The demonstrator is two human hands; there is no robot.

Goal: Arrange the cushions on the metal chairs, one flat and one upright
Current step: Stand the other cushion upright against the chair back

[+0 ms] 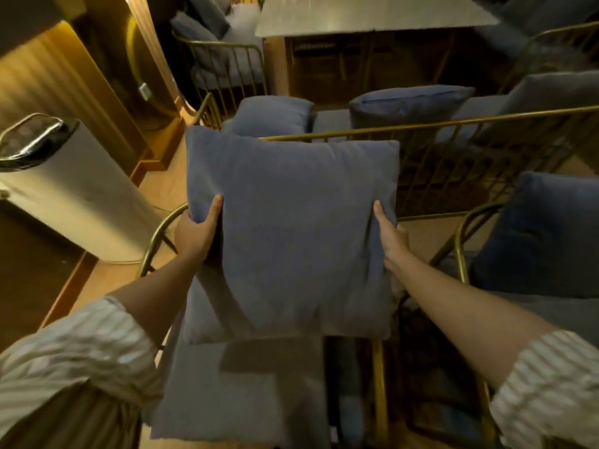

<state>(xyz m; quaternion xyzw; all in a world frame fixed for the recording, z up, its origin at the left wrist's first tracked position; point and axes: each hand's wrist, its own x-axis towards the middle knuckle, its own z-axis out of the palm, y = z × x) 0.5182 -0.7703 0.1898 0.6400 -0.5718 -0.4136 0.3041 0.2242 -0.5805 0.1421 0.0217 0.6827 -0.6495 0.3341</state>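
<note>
Held upright over the near chair, above a flat seat cushion: a blue square cushion, broad face toward the camera, top edge level with the gold rail. Left hand clamped on the left edge, thumb across the front; right hand pressed on the right edge, fingers probably curled behind. Soft, light, yielding at each grip, so best taken by both sides. No long axis to speak of; roughly square. More cushions on far chairs.
</note>
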